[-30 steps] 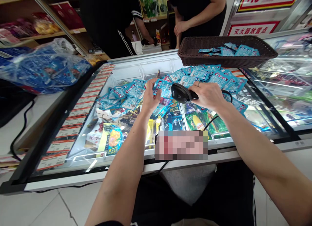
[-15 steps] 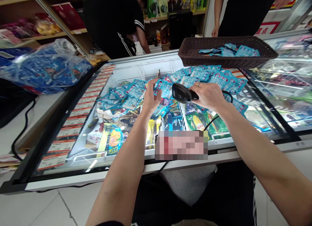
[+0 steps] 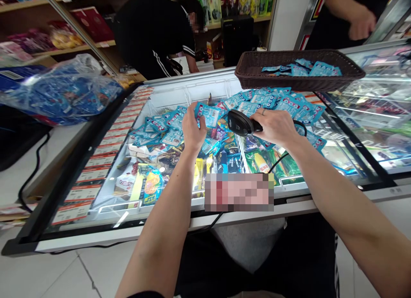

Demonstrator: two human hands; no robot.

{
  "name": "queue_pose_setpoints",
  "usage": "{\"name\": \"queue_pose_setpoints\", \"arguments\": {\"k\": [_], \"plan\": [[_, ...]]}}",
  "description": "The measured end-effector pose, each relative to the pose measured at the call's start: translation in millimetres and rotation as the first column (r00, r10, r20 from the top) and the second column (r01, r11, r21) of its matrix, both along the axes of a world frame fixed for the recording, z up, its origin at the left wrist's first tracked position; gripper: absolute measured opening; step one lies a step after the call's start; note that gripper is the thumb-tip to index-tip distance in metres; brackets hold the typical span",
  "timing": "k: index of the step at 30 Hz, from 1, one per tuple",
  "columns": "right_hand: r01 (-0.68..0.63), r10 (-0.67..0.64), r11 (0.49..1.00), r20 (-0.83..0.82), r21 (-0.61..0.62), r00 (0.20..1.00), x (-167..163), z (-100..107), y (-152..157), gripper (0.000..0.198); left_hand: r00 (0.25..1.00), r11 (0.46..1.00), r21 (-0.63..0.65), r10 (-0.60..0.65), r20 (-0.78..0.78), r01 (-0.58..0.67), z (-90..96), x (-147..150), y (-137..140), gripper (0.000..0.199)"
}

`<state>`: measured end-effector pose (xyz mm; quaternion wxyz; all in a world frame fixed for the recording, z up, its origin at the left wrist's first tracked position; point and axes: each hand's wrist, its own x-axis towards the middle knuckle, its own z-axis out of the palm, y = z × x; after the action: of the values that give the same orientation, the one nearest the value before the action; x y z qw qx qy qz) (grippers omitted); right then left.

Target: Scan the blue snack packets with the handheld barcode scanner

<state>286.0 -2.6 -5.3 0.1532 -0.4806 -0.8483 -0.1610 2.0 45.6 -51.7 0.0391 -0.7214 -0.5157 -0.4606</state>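
Observation:
My left hand [image 3: 194, 129] is closed on the edge of a small blue snack packet [image 3: 208, 115], its fingers partly hidden behind it. The packet's printed side, with a barcode near its right end, faces up. To its right, my right hand [image 3: 275, 126] grips a black barcode scanner [image 3: 240, 123], whose head points left toward the packet without touching it. Beneath and around both hands, many similar blue packets [image 3: 173, 137] lie spread over the glass top of a display freezer [image 3: 192, 225].
A brown wicker basket [image 3: 257, 77] holding more blue packets stands at the freezer's back right. At left lies a clear plastic bag [image 3: 64, 90] of blue packages. A blurred-out flat item [image 3: 239, 192] rests at the front edge. Two people [image 3: 150, 37] are beyond the freezer.
My left hand has shifted slightly left with the blue packet, while the scanner stays nearly in place. Behind, one person has bent lower and the other has moved right.

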Motion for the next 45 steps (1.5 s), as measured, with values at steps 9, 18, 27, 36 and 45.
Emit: {"name": "queue_pose_setpoints", "arguments": {"k": [9,18,27,36,45], "plan": [[0.112,-0.111,0.994,-0.052,0.009,0.992,9.3,-2.6,5.9,0.029,0.900,0.902,-0.058,0.431,0.062,-0.428,5.8,-23.2,-9.2,0.046],[0.203,-0.198,0.979,-0.141,0.022,0.970,16.0,-5.6,12.0,0.033,0.916,0.979,-0.195,-0.018,-0.400,-0.066,7.8,6.0,-16.0,0.036],[0.256,-0.250,0.967,-0.166,0.015,0.954,18.7,-5.4,13.1,0.035,0.918,0.981,-0.185,-0.015,-0.397,-0.064,4.3,11.0,-10.1,0.044],[0.240,-0.237,0.971,-0.141,0.002,0.961,16.0,-4.7,12.5,0.033,0.807,0.896,-0.379,-0.394,-0.439,0.231,12.5,46.4,-19.1,0.050],[0.218,-0.217,0.976,-0.109,-0.006,0.970,13.1,-4.2,10.5,0.031,0.960,0.979,-0.201,-0.042,-0.278,-0.016,0.4,36.9,-12.6,0.061]]}}
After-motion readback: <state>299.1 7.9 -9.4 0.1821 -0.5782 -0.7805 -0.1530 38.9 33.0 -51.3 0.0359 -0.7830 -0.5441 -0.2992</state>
